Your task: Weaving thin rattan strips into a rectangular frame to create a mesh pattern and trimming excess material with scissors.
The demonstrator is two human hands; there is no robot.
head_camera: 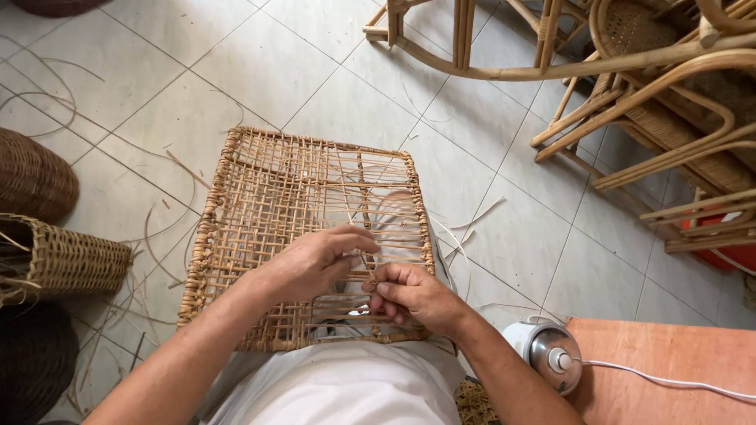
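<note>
Tiled floor all around, grey-white squares littered with loose cane offcuts, and a stack of rattan chairs [654,86] piled up top right. On the lap sits a half-woven cane panel [307,236], a square frame with an open lattice, its near edge resting against the white shirt. Left hand [315,264] lies flat-ish over the weave with fingers curled around a thin strand [352,206] that runs up the panel; right hand [413,295] is pinched tight on the end of it just beside the left fingertips, so both are closed on the same bit of cane, nearly touching. My worry: that strand looks dry and thin, so a sharp tug at the pinch could kink or snap it right at the crossing. The panel is only balanced on the knees too, so pulling sideways might let it slide off toward the baskets [47,252] on the left. Also a small white appliance [547,354] with a cord sits close to the right elbow on an orange surface, easy to knock.
</note>
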